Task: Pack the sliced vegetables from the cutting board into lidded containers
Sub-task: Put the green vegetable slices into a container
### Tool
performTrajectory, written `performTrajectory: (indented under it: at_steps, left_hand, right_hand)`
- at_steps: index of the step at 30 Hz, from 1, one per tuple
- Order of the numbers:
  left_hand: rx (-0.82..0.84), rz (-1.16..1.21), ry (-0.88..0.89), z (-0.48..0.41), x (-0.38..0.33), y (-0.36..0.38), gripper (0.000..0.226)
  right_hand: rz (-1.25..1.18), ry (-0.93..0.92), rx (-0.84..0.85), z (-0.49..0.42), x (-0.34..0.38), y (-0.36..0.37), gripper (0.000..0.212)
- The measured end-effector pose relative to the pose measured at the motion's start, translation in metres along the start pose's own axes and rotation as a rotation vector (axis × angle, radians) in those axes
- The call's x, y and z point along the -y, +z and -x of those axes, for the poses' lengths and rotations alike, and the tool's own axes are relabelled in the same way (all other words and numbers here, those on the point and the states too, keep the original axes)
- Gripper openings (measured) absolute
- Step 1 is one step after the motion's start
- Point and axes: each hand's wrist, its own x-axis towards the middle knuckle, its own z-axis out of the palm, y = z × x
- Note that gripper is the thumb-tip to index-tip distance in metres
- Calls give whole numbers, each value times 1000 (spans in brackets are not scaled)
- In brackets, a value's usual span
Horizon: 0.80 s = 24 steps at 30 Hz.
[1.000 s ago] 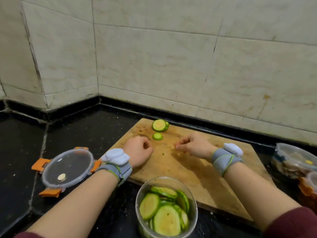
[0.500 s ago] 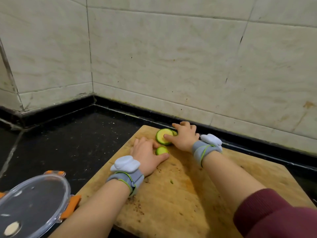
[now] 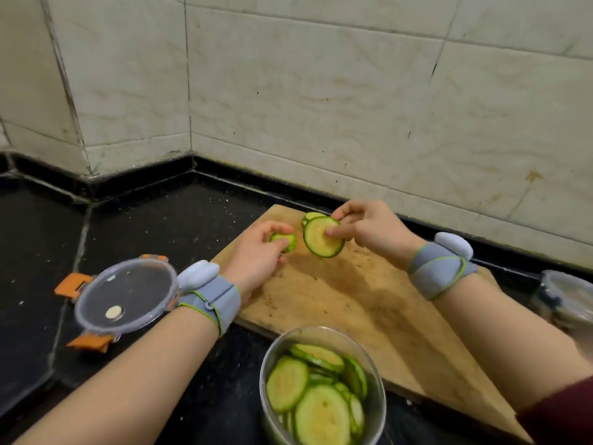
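Pinching, right hand (image 3: 372,231): large zucchini slices (image 3: 322,240) held tilted above cutting board (image 3: 353,303).
Left hand (image 3: 256,255): small zucchini slice (image 3: 284,241) gripped.
Glass container (image 3: 324,388): slice-filled, open, nearest.
Orange-clipped lid (image 3: 123,298): set on black counter (image 3: 167,226), left.

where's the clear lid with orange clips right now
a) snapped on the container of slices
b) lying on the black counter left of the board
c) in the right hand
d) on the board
b: the lid lies flat on the counter, left of the board; the container stands open.
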Motion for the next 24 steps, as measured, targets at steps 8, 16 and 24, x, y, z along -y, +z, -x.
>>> performTrajectory:
  at_steps: [8,16,24]
  left_hand:
    - [115,-69,-48,92,5,-3,19]
    - [82,-257,40,118,5,10,12]
    - [-24,-374,135,130,4,11,16]
  right_hand:
    - [-262,-33,309,111,10,-12,28]
    - [72,-98,432,164,17,6,20]
    - [301,-193,233,176,15,25,16]
